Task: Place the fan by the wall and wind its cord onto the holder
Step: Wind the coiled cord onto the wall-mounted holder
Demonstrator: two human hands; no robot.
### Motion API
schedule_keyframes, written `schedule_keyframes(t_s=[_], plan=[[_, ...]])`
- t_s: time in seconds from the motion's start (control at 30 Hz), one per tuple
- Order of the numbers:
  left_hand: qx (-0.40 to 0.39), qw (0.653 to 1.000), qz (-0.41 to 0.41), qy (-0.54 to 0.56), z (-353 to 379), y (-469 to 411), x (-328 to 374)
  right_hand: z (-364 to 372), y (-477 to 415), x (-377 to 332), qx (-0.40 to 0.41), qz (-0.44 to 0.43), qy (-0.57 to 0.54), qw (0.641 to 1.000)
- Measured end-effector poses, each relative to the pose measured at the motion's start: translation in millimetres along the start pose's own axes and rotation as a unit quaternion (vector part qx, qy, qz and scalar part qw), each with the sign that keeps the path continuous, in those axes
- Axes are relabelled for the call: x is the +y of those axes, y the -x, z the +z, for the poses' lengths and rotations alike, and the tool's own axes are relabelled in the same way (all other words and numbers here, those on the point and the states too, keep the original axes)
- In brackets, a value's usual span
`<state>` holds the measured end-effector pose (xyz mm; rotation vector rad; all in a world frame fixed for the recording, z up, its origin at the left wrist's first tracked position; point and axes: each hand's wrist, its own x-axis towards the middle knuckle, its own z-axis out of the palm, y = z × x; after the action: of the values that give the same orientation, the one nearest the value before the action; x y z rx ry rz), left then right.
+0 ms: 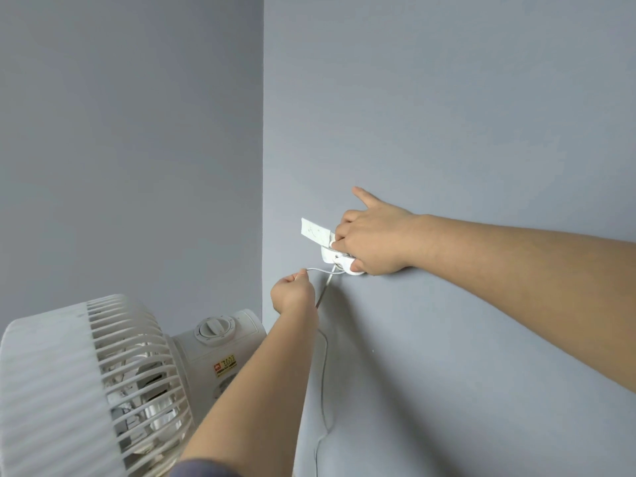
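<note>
— Fan (103, 383) sits nearest us, low left, by the corner.
— Beyond it, the grip of our left hand (292, 292) pinches the cord (324, 373) beside the wall (447, 98); farthest, our right hand (375, 242) curls its grip on the holder (329, 256), forefinger straight.

You won't find any readable text here. The fan (51, 390) carries a small yellow sticker (225, 365) on its motor housing, at 6 o'clock from the control dial (214, 327). A red square mark sits at the sticker's 9 o'clock end. Its print is too small to read, and so are the marks around the dial.
</note>
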<state>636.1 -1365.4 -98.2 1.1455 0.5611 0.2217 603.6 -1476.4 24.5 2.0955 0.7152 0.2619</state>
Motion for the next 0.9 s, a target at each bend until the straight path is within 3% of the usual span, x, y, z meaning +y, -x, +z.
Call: schedule_keyframes(t_s=[0.43,0.63,0.9], plan=[[-0.094,0.995,0.038,0.009,21,0,39,-3,3,-3,-0.005,-0.007,-0.001,1.0],[-0.074,0.983,0.157,0.064,8,25,17,-1,2,-2,0.006,-0.013,-0.01,1.0],[-0.057,0.983,0.16,0.073,-16,40,-22,-2,1,-2,0.009,0.007,-0.054,0.998]])
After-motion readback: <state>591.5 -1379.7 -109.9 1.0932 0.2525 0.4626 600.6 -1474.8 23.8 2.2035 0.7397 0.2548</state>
